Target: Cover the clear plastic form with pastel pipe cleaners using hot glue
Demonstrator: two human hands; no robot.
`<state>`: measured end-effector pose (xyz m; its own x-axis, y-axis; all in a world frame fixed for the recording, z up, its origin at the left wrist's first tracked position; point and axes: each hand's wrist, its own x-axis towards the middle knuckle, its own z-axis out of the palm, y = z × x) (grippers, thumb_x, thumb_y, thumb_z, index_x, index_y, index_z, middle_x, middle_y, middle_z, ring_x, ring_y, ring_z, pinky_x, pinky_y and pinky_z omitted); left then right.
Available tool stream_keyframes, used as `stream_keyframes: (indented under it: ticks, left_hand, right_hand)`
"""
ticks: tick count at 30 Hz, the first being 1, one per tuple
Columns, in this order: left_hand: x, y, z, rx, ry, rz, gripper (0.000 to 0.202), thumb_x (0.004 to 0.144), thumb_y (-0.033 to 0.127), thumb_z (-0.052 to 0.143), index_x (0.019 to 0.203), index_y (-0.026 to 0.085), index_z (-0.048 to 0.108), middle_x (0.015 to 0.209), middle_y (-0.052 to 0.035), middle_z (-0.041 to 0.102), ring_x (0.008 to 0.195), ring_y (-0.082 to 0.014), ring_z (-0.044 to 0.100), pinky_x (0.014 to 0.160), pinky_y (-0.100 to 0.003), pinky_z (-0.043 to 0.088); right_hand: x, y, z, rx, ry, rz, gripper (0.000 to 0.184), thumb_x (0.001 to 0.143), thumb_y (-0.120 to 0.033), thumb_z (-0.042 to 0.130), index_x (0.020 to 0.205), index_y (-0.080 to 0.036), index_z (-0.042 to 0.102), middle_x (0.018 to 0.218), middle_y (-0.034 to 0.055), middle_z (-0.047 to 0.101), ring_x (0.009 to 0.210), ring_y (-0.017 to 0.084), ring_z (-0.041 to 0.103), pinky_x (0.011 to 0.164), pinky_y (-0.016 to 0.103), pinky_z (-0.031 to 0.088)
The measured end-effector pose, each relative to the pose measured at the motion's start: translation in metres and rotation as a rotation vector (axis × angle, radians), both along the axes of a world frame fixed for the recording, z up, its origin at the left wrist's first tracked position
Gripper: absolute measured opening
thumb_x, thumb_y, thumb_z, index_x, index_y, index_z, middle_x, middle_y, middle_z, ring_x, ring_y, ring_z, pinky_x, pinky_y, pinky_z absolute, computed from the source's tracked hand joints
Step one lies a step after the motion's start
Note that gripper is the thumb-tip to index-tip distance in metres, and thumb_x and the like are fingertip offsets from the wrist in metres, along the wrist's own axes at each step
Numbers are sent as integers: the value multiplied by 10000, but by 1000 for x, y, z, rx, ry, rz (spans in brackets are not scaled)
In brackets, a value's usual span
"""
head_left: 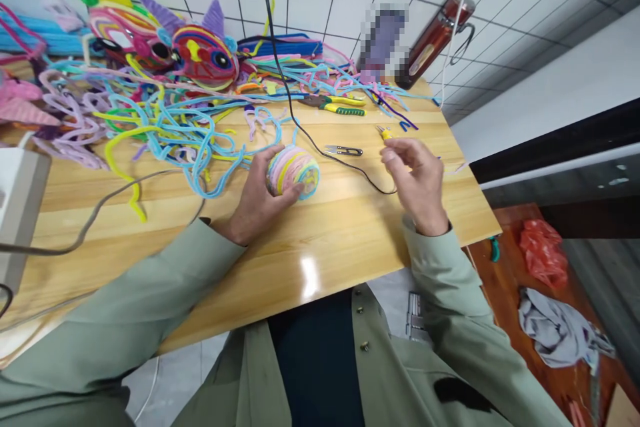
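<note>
My left hand (263,193) is wrapped around a ball of striped pastel pipe cleaners (293,170) in pink, yellow and light blue, with the thumb across its front. At the right, my right hand (417,180) has its fingers curled at a small yellow tool with a metal tip (386,133). Most of that tool is hidden by the fingers, and a black cord (345,163) runs to beneath this hand. Between the two hands lie black thread snips (344,150). Behind them rest pliers with yellow-green handles (340,105).
Loose pipe cleaners (200,127) pile up at the left and back of the wooden table (345,233). Two colourful horned heads (205,57) stand behind them. A red-brown flask (435,40) is at the back right, a white box (23,207) at the left edge.
</note>
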<state>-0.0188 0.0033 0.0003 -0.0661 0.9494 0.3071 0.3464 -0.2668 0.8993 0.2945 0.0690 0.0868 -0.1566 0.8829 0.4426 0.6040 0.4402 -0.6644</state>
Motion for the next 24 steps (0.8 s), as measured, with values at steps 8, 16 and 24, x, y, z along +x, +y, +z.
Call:
stream_keyframes:
  ticks: [8, 16, 24]
  left_hand:
    - [4, 1, 1, -3, -123, 3, 811, 893, 557, 891, 1543, 223, 540, 1575, -151, 622, 1518, -375, 604, 1345, -574, 480]
    - [2, 1, 9, -33, -162, -19, 771, 868, 482, 881, 1515, 219, 555, 1564, -144, 640, 1493, -376, 620, 1343, -590, 478]
    - [2, 3, 8, -137, -465, -55, 791, 862, 683, 929, 1463, 277, 611, 1423, -85, 725, 1280, -340, 730, 1115, -526, 650]
  right_hand:
    - [-87, -2, -18, 80, 50, 458, 380, 1117, -608, 633, 1279, -288, 760, 1191, 90, 843, 1058, 273, 815, 1005, 502, 693]
    - [-72, 6, -65, -5, 237, 371, 390, 1125, -621, 591, 1387, -350, 690, 1270, 94, 812, 1156, 316, 796, 1064, 577, 670]
    - [-66, 9, -76, 57, 210, 638, 1007, 911, -877, 742, 1693, -336, 411, 1642, 173, 614, 1512, 425, 639, 1169, 671, 627]
